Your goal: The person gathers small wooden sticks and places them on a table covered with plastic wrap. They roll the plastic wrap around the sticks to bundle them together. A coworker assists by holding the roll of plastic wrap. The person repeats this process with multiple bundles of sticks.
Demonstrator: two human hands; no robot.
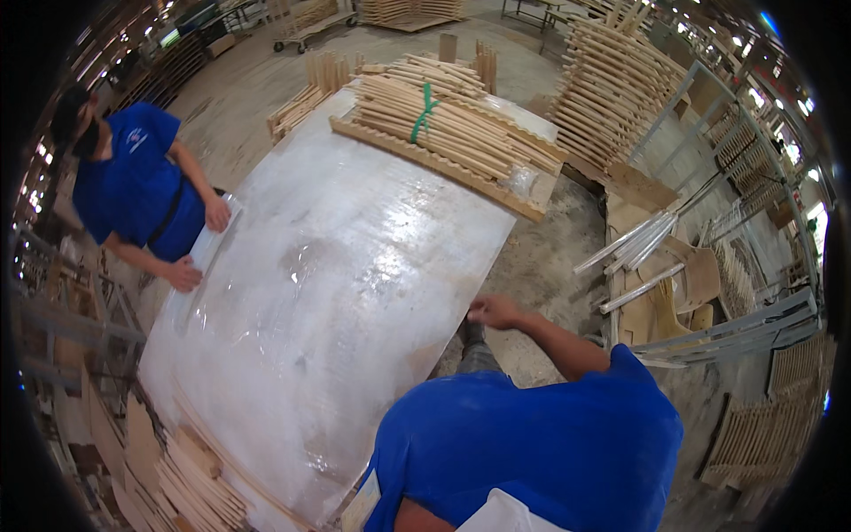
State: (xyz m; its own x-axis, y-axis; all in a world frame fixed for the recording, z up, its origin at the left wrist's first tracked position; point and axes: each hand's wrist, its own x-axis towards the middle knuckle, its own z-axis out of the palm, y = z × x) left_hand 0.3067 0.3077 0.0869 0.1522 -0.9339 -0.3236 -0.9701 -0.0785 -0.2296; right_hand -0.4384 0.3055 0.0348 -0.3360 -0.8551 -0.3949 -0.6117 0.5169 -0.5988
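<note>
My right hand [495, 310] is at the right edge of a large pale table [310, 381], its fingers curled in toward the edge. Whatever they may grip there is too small to make out. My left hand is out of sight; only a bit of that arm shows at the lower edge. The tabletop is glossy and wrinkled in places, like clear plastic film. Across from me, a co-worker in a blue shirt [146, 177] rests both hands [202, 239] on a folded strip of clear plastic [217, 232] along the left edge.
At the table's far end, a bundle of wooden sticks [470, 133] tied with green strap lies behind a notched wooden rail [434, 164]. Stacked sticks [612, 89] stand beyond. To my right are a metal-framed cart [736, 319] and clear plastic tubes [634, 239]. More sticks [199, 483] lie at lower left.
</note>
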